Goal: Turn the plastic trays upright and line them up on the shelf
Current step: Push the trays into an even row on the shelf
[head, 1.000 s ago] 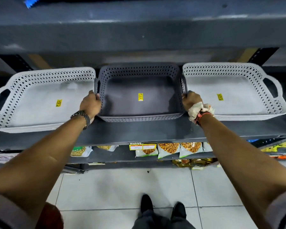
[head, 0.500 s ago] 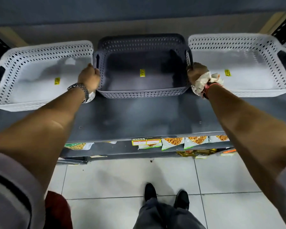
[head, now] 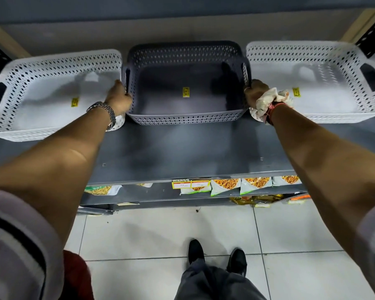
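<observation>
Grey tray [head: 185, 83] upright, centre frame, deep on shelf [head: 182, 152] between two white trays [head: 52, 94] [head: 312, 79]. Left hand [head: 119, 98] and right hand [head: 254, 94] each clenched on an end handle, probably for squaring it into line. Cloth [head: 268, 102] bunched at the right wrist.

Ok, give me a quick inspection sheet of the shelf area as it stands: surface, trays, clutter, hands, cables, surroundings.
Surface: grey metal shelf, its front part bare.
Job's things: dark grey tray upright in the middle; left white tray and right white tray upright on either side, all in one row and each with a yellow sticker inside.
Clutter: nothing seen on the shelf besides the trays.
Hands: left hand has a grip on the dark tray's left end, right hand on its right end; a pale cloth sits at the right wrist.
Cables: nothing seen.
Surroundings: snack packets on the shelf below, white tiled floor, the person's dark shoes.
</observation>
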`<state>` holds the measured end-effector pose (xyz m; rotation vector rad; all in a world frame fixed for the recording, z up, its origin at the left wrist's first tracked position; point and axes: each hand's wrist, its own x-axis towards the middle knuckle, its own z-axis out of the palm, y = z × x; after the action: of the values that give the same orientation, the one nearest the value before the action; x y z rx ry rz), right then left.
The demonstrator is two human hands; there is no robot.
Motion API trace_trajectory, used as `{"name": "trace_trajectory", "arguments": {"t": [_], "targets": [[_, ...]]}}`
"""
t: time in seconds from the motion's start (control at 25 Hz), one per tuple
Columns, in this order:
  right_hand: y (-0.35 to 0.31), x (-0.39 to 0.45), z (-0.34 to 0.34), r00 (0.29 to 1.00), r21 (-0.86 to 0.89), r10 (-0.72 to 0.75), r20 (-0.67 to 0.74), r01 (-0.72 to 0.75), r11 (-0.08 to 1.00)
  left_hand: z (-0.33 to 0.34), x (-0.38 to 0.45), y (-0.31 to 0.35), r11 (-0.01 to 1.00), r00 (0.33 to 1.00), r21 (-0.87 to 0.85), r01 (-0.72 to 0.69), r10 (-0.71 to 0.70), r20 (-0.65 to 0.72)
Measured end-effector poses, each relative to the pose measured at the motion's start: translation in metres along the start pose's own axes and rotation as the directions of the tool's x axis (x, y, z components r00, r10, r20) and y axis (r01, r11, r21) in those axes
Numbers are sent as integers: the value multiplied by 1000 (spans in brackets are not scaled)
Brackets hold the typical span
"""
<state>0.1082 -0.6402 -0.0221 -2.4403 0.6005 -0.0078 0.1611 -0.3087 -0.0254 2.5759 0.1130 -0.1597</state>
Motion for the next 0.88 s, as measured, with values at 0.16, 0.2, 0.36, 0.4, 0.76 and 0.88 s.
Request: {"name": "trace_trajectory", "arguments": {"t": [0.16, 0.2, 0.36, 0.4, 0.76, 0.88], "targets": [[0, -13, -2, 1000, -55, -17, 2, 17, 998, 1, -8, -4, 1000, 1000, -23, -9, 9, 4], [1, -18, -3, 1000, -68, -25, 11, 26, 997, 2, -11, -6, 999, 1000, -30, -16, 16, 6], [11, -42, -7, 999, -90, -20, 41, 24, 996, 3, -31, -18, 999, 999, -42, -27, 28, 22], [14, -48, -8, 999, -94, -14, 47, 19, 995, 3, -37, -20, 998, 999, -56, -31, 32, 30], [35, -92, -14, 996, -135, -33, 85, 44, 990, 0, -96, -25, 994, 998, -106, -1, 8, 68], [39, -97, -16, 995, -132, -46, 90, 58, 990, 0, -107, -25, 991, 998, -132, 12, -3, 67]]}}
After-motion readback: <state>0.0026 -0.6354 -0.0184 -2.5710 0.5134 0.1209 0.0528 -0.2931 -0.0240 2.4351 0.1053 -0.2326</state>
